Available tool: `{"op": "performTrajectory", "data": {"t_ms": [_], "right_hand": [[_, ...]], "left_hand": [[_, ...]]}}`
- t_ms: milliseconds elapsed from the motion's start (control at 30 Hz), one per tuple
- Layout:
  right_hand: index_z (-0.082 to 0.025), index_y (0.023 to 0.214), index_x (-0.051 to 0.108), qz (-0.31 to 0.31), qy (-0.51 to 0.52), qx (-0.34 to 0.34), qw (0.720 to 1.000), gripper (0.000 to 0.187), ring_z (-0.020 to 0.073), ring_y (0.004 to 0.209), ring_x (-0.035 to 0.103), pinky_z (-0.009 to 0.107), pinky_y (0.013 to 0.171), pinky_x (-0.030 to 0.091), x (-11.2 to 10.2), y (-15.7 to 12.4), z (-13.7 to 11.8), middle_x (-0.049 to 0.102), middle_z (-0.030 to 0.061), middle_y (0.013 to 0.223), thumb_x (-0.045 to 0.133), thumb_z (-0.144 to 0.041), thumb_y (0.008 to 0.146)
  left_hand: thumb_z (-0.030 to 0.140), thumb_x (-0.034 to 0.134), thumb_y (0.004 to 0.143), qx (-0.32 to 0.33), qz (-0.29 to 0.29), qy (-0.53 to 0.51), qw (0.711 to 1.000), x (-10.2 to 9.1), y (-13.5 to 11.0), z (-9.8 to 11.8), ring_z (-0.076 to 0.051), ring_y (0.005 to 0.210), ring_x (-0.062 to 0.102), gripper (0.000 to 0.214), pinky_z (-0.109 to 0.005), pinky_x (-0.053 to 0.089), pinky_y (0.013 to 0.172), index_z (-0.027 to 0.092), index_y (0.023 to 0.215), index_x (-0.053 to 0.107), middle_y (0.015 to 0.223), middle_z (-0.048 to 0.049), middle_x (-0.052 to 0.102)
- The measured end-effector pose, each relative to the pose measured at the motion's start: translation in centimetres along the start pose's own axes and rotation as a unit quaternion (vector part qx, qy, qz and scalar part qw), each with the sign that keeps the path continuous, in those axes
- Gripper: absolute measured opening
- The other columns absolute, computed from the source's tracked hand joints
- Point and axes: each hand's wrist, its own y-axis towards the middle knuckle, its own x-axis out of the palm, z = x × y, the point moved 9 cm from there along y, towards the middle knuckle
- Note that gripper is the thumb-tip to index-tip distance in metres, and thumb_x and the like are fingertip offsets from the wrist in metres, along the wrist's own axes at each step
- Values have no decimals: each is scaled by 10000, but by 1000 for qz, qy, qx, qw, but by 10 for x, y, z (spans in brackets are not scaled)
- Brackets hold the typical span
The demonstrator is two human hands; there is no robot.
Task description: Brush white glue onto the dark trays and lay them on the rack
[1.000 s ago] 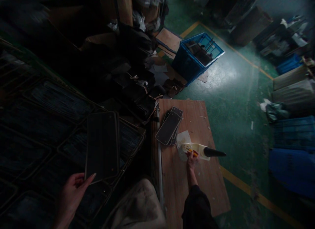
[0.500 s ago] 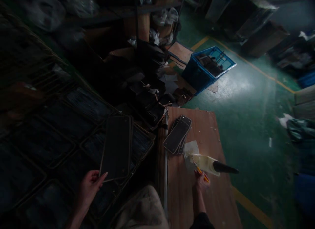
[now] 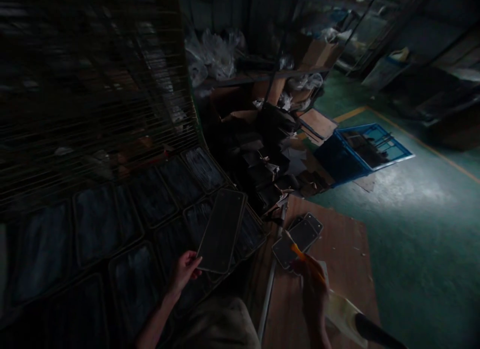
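Head view, dim light. I am watching the left hand (image 3: 183, 271) gripping a dark panel (image 3: 221, 231) by its near short edge, with the thumb on top and the fingers curled beneath. The panel is rising away from that hand at a tilt, over rows of dark trays (image 3: 150, 199) that are lying beyond the hand and to its left. Farther beyond those trays a wire rack (image 3: 93, 89) is standing, blurred.

I am seeing the right hand (image 3: 313, 294) clenched around an orange-handled tool (image 3: 299, 250), which is pointing up and away from the hand, slanting to its left. The tool's pale tip is hanging over or touching a stack of panels (image 3: 307, 229); I cannot tell which. That stack is lying just beyond the right hand on the wooden table (image 3: 345, 259).

Just to the right of the right wrist a cream container (image 3: 343, 311) is lying on its side on the table, with its black end (image 3: 375, 331) pointing farther right. A pale metal bar (image 3: 269, 294) is running along the table's edge, between the two hands.

Well beyond the right hand a blue crate (image 3: 369, 149) is sitting on the green floor (image 3: 412, 224). Between the crate and the trays, dark clutter and cardboard scraps (image 3: 277, 159) are lying in a heap, too dim for me to sort out.
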Motion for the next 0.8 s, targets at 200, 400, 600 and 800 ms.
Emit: {"op": "performTrajectory", "data": {"t_ms": [200,400,600,800], "right_hand": [[-205,1132,615,-216,-116,-205,947,285,153,777,683,213,648,509,140,10,-90,708,40,913,500,-334,905],[-200,1171,601,-296,-268,-380,835,315,161,783,644,222,653,448,219,13,-125,679,56,909,390,-197,936],[-195,1185,601,-300,-342,-431,779,368,172,700,608,236,610,408,248,23,-128,649,56,816,357,-131,917],[-188,1187,588,-319,-332,-435,774,369,187,751,613,258,633,418,252,13,-116,662,85,889,366,-111,904]], "left_hand": [[572,737,573,-36,-41,-18,998,9,0,-11,-150,430,625,532,-180,422,350,161,844,535,603,7,628],[572,742,582,-41,-24,-68,997,13,-8,-19,-164,446,643,528,-193,454,362,171,841,518,593,17,621],[483,757,605,-44,-27,-119,992,16,-9,-25,-156,466,651,446,-213,514,418,163,800,514,585,8,640],[410,744,653,-48,-24,-128,990,16,-5,-30,-149,464,649,365,-219,527,434,160,806,527,600,7,644]]}}
